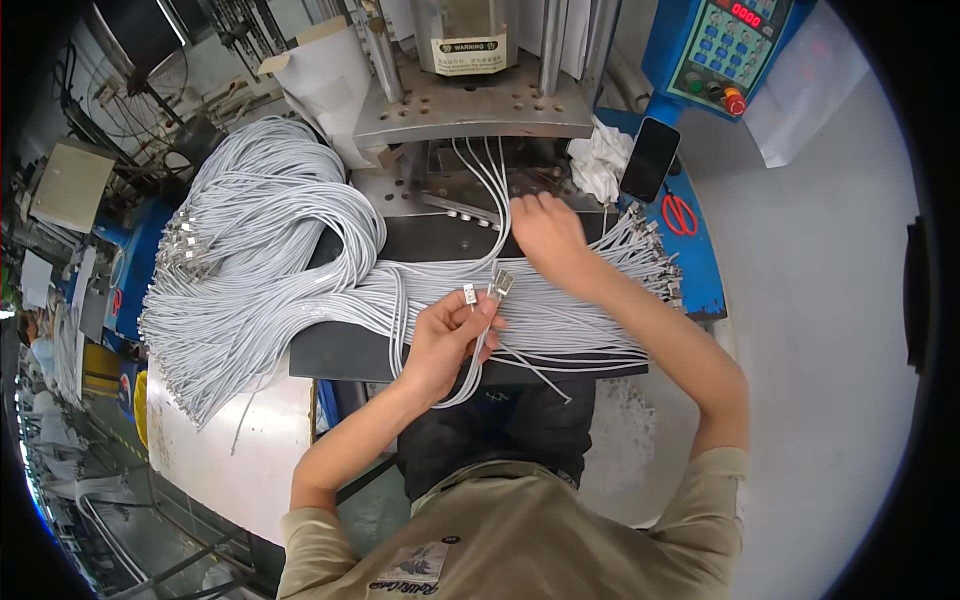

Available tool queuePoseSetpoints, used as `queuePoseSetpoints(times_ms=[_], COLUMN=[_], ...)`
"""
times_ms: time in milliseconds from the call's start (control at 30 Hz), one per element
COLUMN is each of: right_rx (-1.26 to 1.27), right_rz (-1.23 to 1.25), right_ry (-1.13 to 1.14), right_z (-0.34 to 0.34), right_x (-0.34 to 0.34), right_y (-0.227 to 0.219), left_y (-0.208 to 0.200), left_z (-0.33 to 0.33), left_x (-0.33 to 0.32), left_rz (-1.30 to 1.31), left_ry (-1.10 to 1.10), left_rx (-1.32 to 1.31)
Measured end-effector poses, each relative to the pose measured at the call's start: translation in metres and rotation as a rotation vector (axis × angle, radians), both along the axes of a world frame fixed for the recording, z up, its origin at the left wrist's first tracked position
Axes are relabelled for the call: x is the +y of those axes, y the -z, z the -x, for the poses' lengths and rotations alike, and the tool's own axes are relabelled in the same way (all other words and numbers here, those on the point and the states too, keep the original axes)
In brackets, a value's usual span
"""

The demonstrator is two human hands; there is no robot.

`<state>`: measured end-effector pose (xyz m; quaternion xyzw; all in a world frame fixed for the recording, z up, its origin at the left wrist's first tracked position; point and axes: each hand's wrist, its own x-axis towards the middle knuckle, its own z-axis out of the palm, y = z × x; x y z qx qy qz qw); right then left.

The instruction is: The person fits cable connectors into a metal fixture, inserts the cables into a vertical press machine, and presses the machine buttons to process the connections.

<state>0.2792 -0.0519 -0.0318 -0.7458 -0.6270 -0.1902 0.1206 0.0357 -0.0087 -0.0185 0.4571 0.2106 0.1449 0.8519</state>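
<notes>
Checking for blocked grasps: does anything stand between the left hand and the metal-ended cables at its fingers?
Nothing visible does. The left hand holds those metal-ended cables directly; the larger cable bundle lies beneath, not between.

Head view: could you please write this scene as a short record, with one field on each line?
Left hand: holds cable ends with metal plugs
Right hand: in front of the machine, near the cables coming out of it; whether it grips anything is unclear
Left side: large looped bundle of pale cables
Right side: phone, red-handled scissors, crumpled white cloth
Upper right: blue control box with buttons
</notes>
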Motion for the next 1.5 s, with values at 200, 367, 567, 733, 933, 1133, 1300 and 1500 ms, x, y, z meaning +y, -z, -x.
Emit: queuePoseSetpoints(times_ms=[200,367,567,733,933,1133,1300,1500], right_rx=[0.641,1.62,1.679,1.727,1.753,1.657,1.843,1.559], right_rz=[0.421,0.174,0.209,0.236,0.196,0.258,0.247,0.228], right_ry=[0.156,0.042,-0.112,-0.147,-0.041,-0.098,-0.157,-0.038], right_z=[0.012,0.046,0.058,0.063,0.062,0.061,0.063,0.067], right_x=[-0.077,-0.102,-0.082,-0.077,-0.091,-0.088,-0.09,-0.095], right_y=[-0.066,-0.069,-0.096,-0.079,-0.093,-0.085,-0.08,-0.097], left_y=[-0.007,-0.014,-0.03,-0.025,-0.019,-0.023,-0.015,-0.024], left_z=[0.001,0.003,0.01,0.011,0.013,0.01,0.012,0.015], left_x=[-0.006,-0.01,-0.018,-0.022,-0.024,-0.022,-0.019,-0.013], left_rz=[0.01,-0.04,-0.114,-0.063,-0.164,-0.176,-0.2,-0.25], left_ry=[0.01,0.021,0.095,0.09,-0.022,0.042,0.002,-0.035], left_rx=[0.056,0.04,0.029,-0.001,0.094,0.051,0.047,0.122])
